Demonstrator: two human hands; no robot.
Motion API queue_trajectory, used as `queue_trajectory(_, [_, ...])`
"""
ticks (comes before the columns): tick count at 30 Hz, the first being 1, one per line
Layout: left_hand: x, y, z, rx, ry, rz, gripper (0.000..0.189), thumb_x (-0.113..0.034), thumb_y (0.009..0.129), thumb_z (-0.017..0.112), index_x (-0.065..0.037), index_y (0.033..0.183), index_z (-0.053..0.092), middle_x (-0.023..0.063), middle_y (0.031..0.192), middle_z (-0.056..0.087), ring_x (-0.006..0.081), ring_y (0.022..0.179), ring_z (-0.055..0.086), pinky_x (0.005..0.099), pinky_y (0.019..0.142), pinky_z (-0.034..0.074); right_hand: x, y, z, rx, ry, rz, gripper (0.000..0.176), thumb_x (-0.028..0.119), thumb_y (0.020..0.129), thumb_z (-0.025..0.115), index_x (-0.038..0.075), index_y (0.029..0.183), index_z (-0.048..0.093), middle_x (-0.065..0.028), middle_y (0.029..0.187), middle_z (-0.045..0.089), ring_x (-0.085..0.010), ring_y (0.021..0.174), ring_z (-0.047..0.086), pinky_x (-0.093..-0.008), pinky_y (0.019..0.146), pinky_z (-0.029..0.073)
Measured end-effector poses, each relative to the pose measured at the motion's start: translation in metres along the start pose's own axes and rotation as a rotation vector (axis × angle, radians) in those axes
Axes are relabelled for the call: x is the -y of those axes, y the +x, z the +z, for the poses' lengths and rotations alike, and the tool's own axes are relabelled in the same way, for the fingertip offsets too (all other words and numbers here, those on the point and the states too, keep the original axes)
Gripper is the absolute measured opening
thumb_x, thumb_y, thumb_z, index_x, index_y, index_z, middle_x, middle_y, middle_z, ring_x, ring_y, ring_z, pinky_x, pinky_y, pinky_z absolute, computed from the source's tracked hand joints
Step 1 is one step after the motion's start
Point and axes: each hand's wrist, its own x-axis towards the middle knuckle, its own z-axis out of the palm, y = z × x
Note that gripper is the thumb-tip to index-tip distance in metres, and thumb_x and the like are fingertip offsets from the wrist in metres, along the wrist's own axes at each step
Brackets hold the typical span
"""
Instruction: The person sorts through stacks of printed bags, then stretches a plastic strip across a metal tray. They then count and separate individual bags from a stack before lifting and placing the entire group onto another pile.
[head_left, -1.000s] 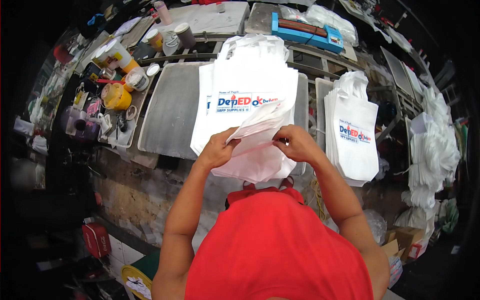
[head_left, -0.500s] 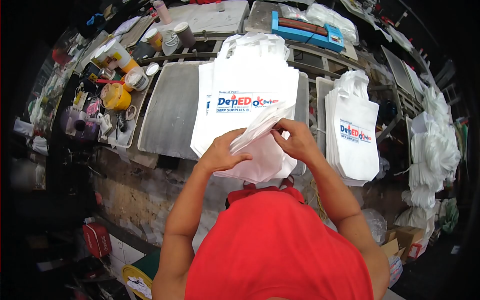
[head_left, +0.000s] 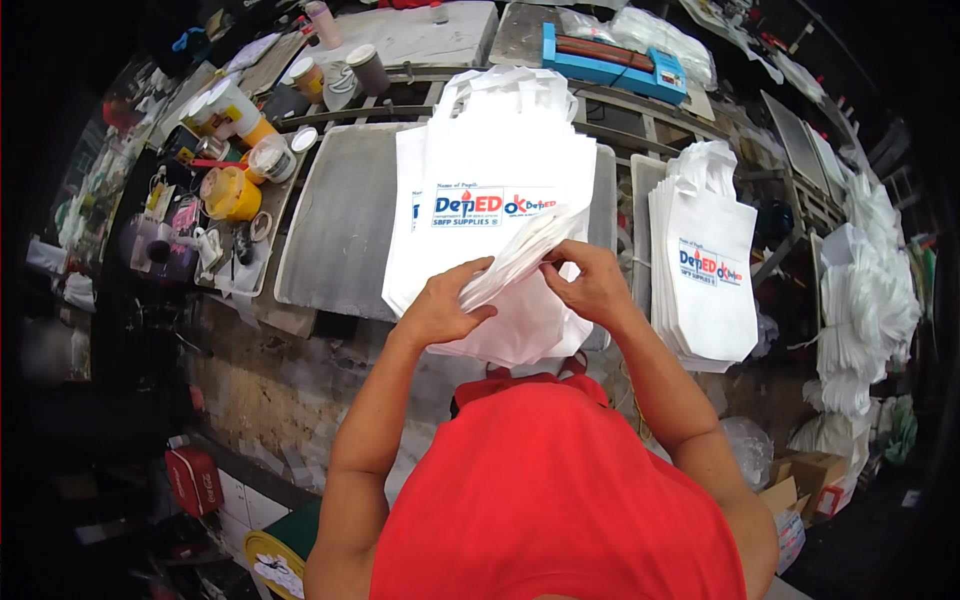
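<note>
A stack of white fabric tote bags (head_left: pixel 490 150) printed with "DepED" lies in front of me, its handles pointing away. The near edges of several bags are bent up into a layered fold between my hands. My left hand (head_left: pixel 443 303) grips the left end of that fold, thumb apart below it and fingers hidden behind the fabric. With thumb and fingertips together, my right hand (head_left: pixel 588 284) pinches the bag edges on the right. A second pile of printed tote bags (head_left: pixel 705 270) lies to the right, untouched.
Grey printing boards (head_left: pixel 340 220) lie under and beside the stack. Paint tubs, including a yellow one (head_left: pixel 232 194), crowd the left side. A blue heat sealer (head_left: pixel 615 65) stands at the back, and more white bags (head_left: pixel 865 300) are heaped far right.
Almost nothing differs. My right fingers have shifted slightly along the lifted bag edges, while the left hand keeps its hold.
</note>
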Motion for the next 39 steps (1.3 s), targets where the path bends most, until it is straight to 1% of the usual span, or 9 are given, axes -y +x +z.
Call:
queue_trajectory(11, [-0.004, 0.000, 0.000, 0.004, -0.002, -0.010, 0.069, -0.012, 0.077, 0.085, -0.003, 0.140, 0.061, 0.0221, 0.131, 0.069, 0.0363, 0.121, 0.067, 0.0401, 0.104, 0.052, -0.004, -0.001, 0.003, -0.044, 0.011, -0.066, 0.010, 0.008, 0.087, 0.075, -0.001, 0.093, 0.073, -0.0127, 0.083, 0.074, -0.0214, 0.072, 0.072, -0.0330, 0.060, 0.055])
queue_trajectory(17, [0.014, 0.003, 0.004, -0.082, 0.002, -0.014, 0.046, -0.001, 0.090, 0.066, -0.003, 0.135, 0.063, 0.0260, 0.119, 0.071, 0.0440, 0.112, 0.068, 0.0434, 0.095, 0.055, -0.011, -0.022, 0.009, -0.056, 0.271, -0.066, 0.027, 0.010, 0.084, 0.078, 0.005, 0.110, 0.071, -0.0133, 0.119, 0.071, -0.0304, 0.107, 0.069, -0.0399, 0.093, 0.055])
queue_trajectory(19, [0.009, 0.004, 0.002, -0.098, -0.005, 0.004, 0.043, 0.001, 0.091, 0.062, -0.003, 0.135, 0.063, 0.0265, 0.117, 0.071, 0.0453, 0.110, 0.068, 0.0442, 0.093, 0.055, -0.033, -0.045, 0.005, 0.228, -0.067, -0.071, 0.042, 0.015, 0.080, 0.082, 0.010, 0.120, 0.069, -0.0117, 0.140, 0.060, -0.0351, 0.127, 0.056, -0.0435, 0.107, 0.049])
queue_trajectory(23, [0.008, 0.004, 0.005, -0.127, -0.012, 0.068, 0.037, 0.000, 0.095, 0.061, -0.002, 0.131, 0.064, 0.0247, 0.109, 0.073, 0.0449, 0.102, 0.070, 0.0421, 0.089, 0.055, -0.058, -0.064, 0.013, 0.544, -0.508, -0.231, 0.032, 0.023, 0.080, 0.079, 0.014, 0.111, 0.076, -0.0110, 0.133, 0.062, -0.0377, 0.123, 0.055, -0.0418, 0.100, 0.051])
queue_trajectory(30, [0.012, 0.003, 0.003, -0.072, -0.016, 0.152, 0.049, 0.000, 0.092, 0.064, -0.004, 0.140, 0.059, 0.0251, 0.122, 0.070, 0.0413, 0.112, 0.070, 0.0418, 0.095, 0.055, -0.025, -0.020, 0.004, 0.222, -0.276, 0.145, 0.012, 0.014, 0.092, 0.069, 0.007, 0.099, 0.072, -0.0135, 0.119, 0.070, -0.0393, 0.103, 0.068, -0.0464, 0.080, 0.055])
queue_trajectory(32, [0.003, -0.001, 0.003, -0.104, 0.120, 0.254, 0.054, 0.000, 0.090, 0.063, -0.003, 0.143, 0.057, 0.0257, 0.123, 0.070, 0.0407, 0.109, 0.070, 0.0417, 0.094, 0.056, -0.030, -0.021, 0.013, 0.137, -0.079, 0.135, 0.017, 0.014, 0.093, 0.071, 0.005, 0.107, 0.065, -0.0167, 0.120, 0.071, -0.0442, 0.100, 0.070, -0.0480, 0.084, 0.057])
queue_trajectory(36, [-0.001, 0.002, 0.000, -0.030, 0.049, 0.006, 0.058, -0.002, 0.087, 0.063, -0.003, 0.144, 0.056, 0.0268, 0.122, 0.070, 0.0413, 0.107, 0.071, 0.0426, 0.093, 0.056, -0.037, -0.051, 0.034, 0.020, 0.233, -0.141, 0.044, 0.017, 0.087, 0.080, 0.009, 0.122, 0.055, -0.0192, 0.138, 0.062, -0.0460, 0.139, 0.049, -0.0499, 0.112, 0.044])
queue_trajectory(38, [0.013, 0.006, 0.005, -0.024, 0.044, -0.005, 0.060, -0.004, 0.084, 0.063, -0.002, 0.143, 0.056, 0.0272, 0.121, 0.070, 0.0415, 0.104, 0.071, 0.0433, 0.092, 0.057, -0.033, -0.064, 0.033, 0.336, -0.291, -0.224, 0.046, 0.020, 0.084, 0.081, 0.012, 0.124, 0.060, -0.0162, 0.142, 0.058, -0.0446, 0.148, 0.037, -0.0532, 0.120, 0.033])
queue_trajectory(39, [0.017, 0.007, 0.007, -0.023, 0.043, -0.005, 0.060, -0.004, 0.084, 0.063, -0.002, 0.143, 0.056, 0.0272, 0.121, 0.070, 0.0415, 0.104, 0.071, 0.0433, 0.092, 0.057, -0.042, -0.072, 0.036, 0.393, -0.429, -0.273, 0.036, 0.021, 0.084, 0.080, 0.014, 0.118, 0.069, -0.0106, 0.131, 0.063, -0.0404, 0.138, 0.046, -0.0563, 0.113, 0.036])
